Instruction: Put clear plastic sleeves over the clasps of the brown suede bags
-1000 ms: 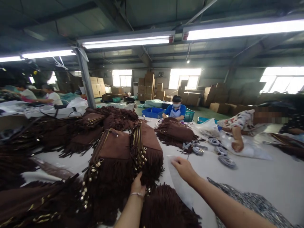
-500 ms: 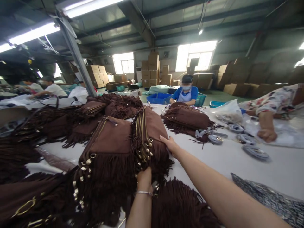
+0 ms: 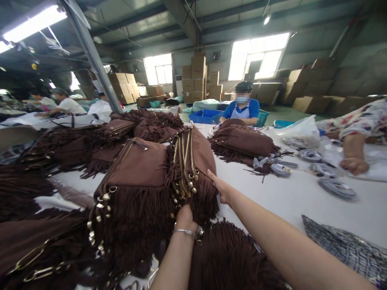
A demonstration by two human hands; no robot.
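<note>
Several brown fringed handbags with brass zippers stand pressed together as a stack (image 3: 204, 155) in front of me. My right hand (image 3: 222, 189) grips its right side, thumb on the outer bag, the other fingers largely hidden. Low at the front, my left hand (image 3: 185, 219), with a bracelet at the wrist, is closed at the bags' lower ends; its fingertips are hidden in the fringe. Against the stack's left side leans another pile of fringed handbags (image 3: 142, 165), with metal-tipped tassels hanging from it. More dark fringe (image 3: 229, 253) lies below my hands.
More brown bags (image 3: 244, 141) lie farther back, near a masked co-worker (image 3: 242, 106). Wrapped grey strap coils (image 3: 337, 189) and a clear plastic bag (image 3: 300, 133) are on the white table (image 3: 269, 213). Another person's arm (image 3: 353, 151) rests at right. Patterned fabric (image 3: 341, 245) lies at the near right.
The view has shifted slightly downward. The zippered ends of the held stack show a little more spread. Both my hands keep their places on the bags.
</note>
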